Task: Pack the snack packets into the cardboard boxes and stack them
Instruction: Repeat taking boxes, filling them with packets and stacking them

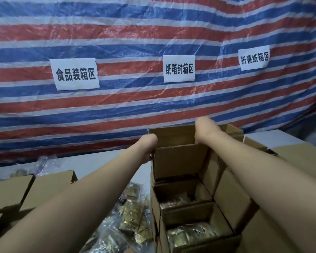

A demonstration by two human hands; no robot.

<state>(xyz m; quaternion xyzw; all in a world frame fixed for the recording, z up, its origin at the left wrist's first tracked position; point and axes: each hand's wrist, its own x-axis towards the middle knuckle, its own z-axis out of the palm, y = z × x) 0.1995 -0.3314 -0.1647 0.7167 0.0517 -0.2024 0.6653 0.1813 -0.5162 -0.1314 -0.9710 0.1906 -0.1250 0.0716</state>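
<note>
Both my arms reach forward to an open cardboard box [179, 157] that sits on top of a stack of open boxes. My left hand [148, 148] grips the box's left wall, fingers curled over its edge. My right hand [204, 132] bends down into the box at its right side; its fingers are hidden inside. Below it, two open boxes [182, 194] [195, 232] show gold snack packets inside. Loose gold snack packets [133, 216] in clear wrap lie on the table between my arms.
Folded cardboard boxes [26, 190] stand at the left and more boxes [288, 161] at the right. A red, white and blue striped tarp [153, 99] with three paper signs hangs behind the white table [91, 163].
</note>
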